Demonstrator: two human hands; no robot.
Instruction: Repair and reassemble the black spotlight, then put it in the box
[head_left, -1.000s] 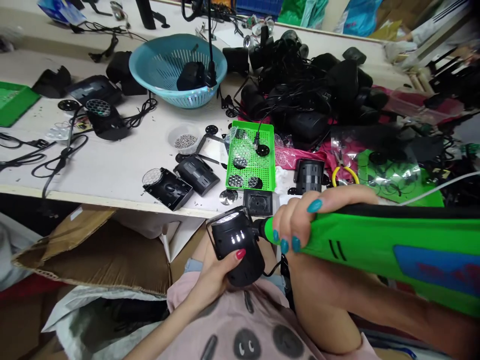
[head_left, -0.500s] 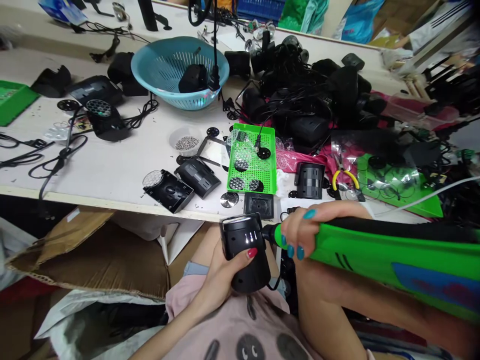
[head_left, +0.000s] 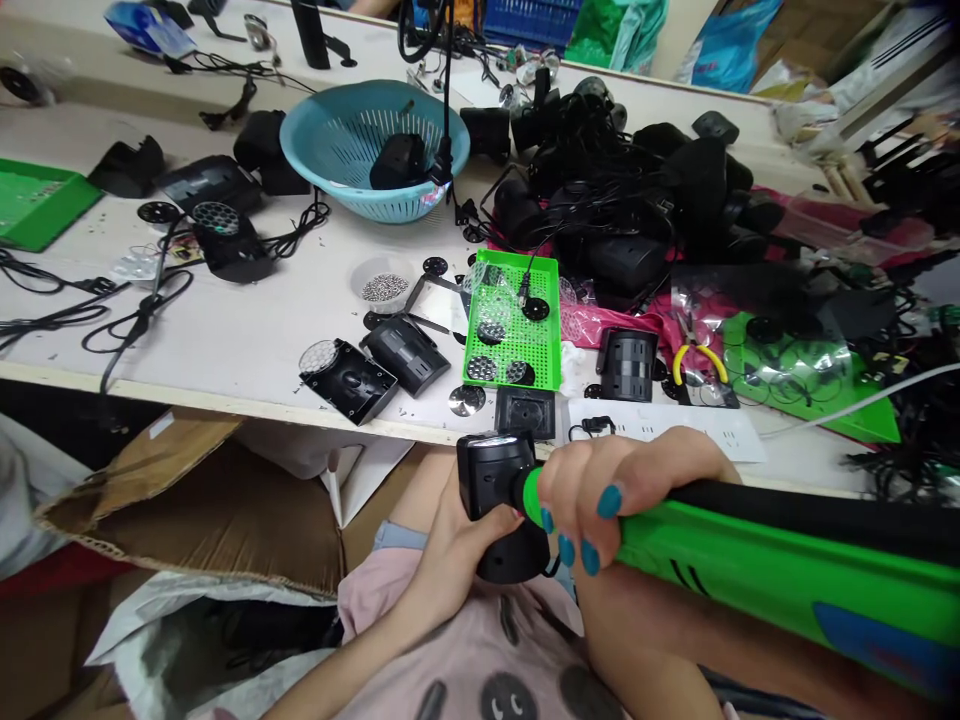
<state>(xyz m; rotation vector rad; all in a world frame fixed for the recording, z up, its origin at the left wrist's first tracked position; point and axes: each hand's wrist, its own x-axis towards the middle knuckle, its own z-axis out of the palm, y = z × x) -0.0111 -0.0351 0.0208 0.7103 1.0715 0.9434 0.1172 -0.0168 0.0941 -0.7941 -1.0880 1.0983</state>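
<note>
In front of my lap, my left hand (head_left: 457, 555) is wrapped around a black lamp housing (head_left: 504, 560), its thumb lying across the side. The housing stands nearly upright, and a short black cable shows at its lower right. My right hand (head_left: 600, 490) grips a long green electric screwdriver (head_left: 735, 550) near its front end. The tool lies almost level and points left, its nose against the housing's right side. The bit tip is hidden behind my fingers and the dark nose. A flat black square part (head_left: 526, 412) lies just beyond the housing on the table edge.
A green perforated tray (head_left: 551, 330) holds lens discs. Opened black housings (head_left: 349, 380) and a bowl of screws (head_left: 385, 288) are left of it. Behind stands a blue colander (head_left: 315, 110). Yellow-handled pliers (head_left: 700, 350) and a white cord (head_left: 862, 400) lie right. Below is an open cardboard box (head_left: 210, 510).
The screwdriver and my right hand have come left and closer over the housing. My left thumb has shifted and is partly covered by the tool. The whole view has slid slightly.
</note>
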